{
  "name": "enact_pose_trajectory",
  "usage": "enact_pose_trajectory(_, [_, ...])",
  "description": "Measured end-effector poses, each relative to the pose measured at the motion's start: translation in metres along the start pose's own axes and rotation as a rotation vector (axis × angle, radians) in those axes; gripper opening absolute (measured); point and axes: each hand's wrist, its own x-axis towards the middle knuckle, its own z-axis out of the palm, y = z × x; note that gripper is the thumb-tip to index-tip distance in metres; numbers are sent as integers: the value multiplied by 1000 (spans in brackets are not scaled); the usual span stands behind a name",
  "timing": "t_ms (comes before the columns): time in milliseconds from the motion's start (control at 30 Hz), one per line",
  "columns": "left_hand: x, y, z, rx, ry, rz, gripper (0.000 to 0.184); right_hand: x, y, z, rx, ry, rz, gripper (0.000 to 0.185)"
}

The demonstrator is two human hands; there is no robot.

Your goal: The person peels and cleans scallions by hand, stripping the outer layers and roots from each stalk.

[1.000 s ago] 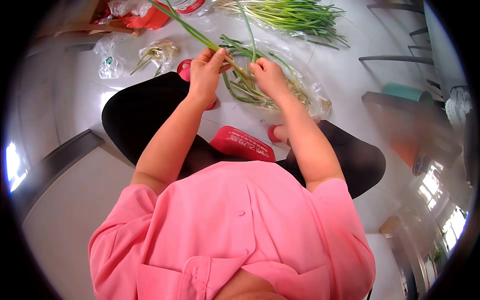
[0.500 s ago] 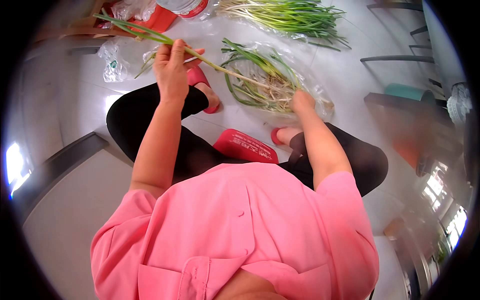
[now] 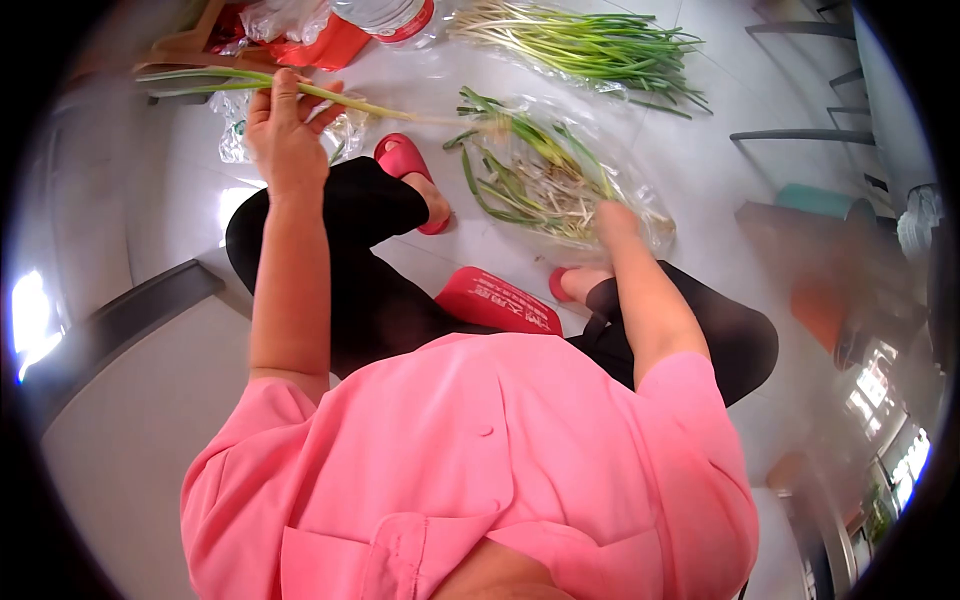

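Observation:
My left hand point(image 3: 288, 135) is raised at the upper left, its fingers closed round a green onion point(image 3: 375, 107). The green leaves stick out to the left of the hand. The pale stem points right, and its root end is smeared by motion. My right hand point(image 3: 618, 222) is low at the right edge of a pile of onion trimmings point(image 3: 545, 190), roots and leaves, on a clear plastic bag point(image 3: 650, 205). Its fingers are curled, and what they hold, if anything, is hidden.
A bunch of green onions point(image 3: 590, 48) lies on plastic at the back. Behind my left hand are a crumpled clear bag point(image 3: 235, 140), a red bag point(image 3: 335, 45) and a large clear bottle point(image 3: 400, 20). Between my legs is a red printed item point(image 3: 495, 300). Dark metal legs point(image 3: 800, 135) stand at right.
My left hand has moved left, drawing the green onion away from my right hand and the trimmings. The onion now lies more level. My right hand stays by the pile.

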Motion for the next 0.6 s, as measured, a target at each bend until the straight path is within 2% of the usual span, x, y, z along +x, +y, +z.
enact_pose_trajectory(33, [-2, -7, 1, -4, -19, -25, 20, 2, -10, -1, -2, 3, -4, 23])
enact_pose_trajectory(100, [-9, -20, 4, -27, -45, -112, 21, 4, -25, -1, -62, 155, -234, 21])
enact_pose_trajectory(233, [-26, -32, 17, -3, -66, -225, 21, 12, -13, 7, -104, 83, -239, 19])
enact_pose_trajectory(300, [-35, -33, 23, -31, -79, -294, 20, 9, -2, -3, -134, -89, -82, 18])
enact_pose_trajectory(400, [-46, -40, 26, -69, -189, -306, 19, 3, -5, -22, -175, 4, -64, 21])
enact_pose_trajectory(467, [-51, -45, 30, -70, -231, -335, 18, -4, -33, -67, -6, 122, -103, 26])
enact_pose_trajectory(533, [-58, -46, 37, -72, -302, -413, 16, -32, -73, -121, 512, 260, -259, 28])
enact_pose_trajectory(600, [-64, -48, 42, -128, -323, -416, 15, -54, -103, -145, 1196, 78, -430, 22])
